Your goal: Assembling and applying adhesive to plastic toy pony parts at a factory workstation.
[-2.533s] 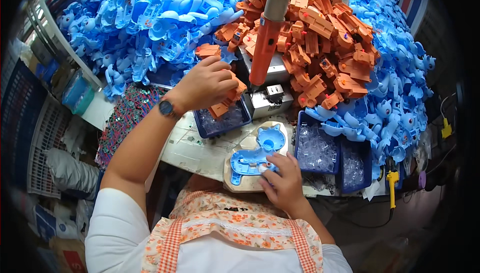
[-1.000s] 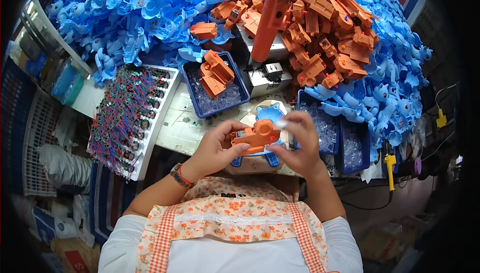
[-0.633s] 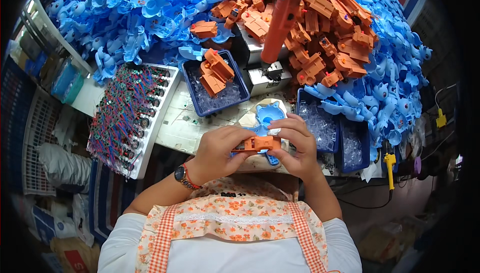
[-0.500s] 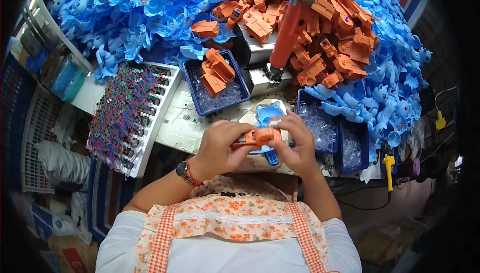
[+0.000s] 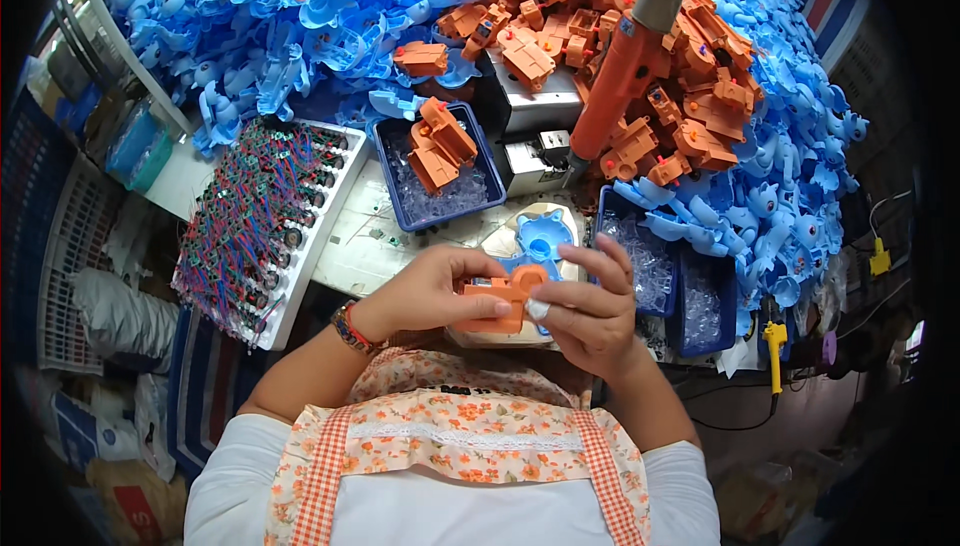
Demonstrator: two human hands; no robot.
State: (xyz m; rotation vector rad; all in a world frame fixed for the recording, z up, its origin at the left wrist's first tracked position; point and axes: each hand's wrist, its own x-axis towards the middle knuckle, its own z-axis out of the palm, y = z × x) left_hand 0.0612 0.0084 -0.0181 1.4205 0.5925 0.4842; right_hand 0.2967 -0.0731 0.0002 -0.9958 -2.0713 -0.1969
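Note:
My left hand (image 5: 445, 291) grips an orange plastic housing (image 5: 510, 306) with a rounded end, thumb across its near side. At the rounded end, my right hand (image 5: 595, 311) pinches the same housing, a white wrap around one fingertip and the other fingers raised apart. Just beyond the hands, a light blue plastic shell (image 5: 541, 234) lies on a pale round-edged block (image 5: 500, 240); the hands and the housing cover its near part.
Blue trays of clear small parts stand at left (image 5: 405, 208) and right (image 5: 708, 344); orange housings lie on the left one. A white tray (image 5: 325, 208) holds wired parts. Behind rise piles of blue shells (image 5: 280, 6) and orange housings (image 5: 710, 111). An orange-and-grey tool (image 5: 625, 66) hangs over the bench.
The orange housing has been turned so its rounded end points up and away. My right hand has rotated, its wrapped fingertip now lower, and its upper fingers have lifted off the housing.

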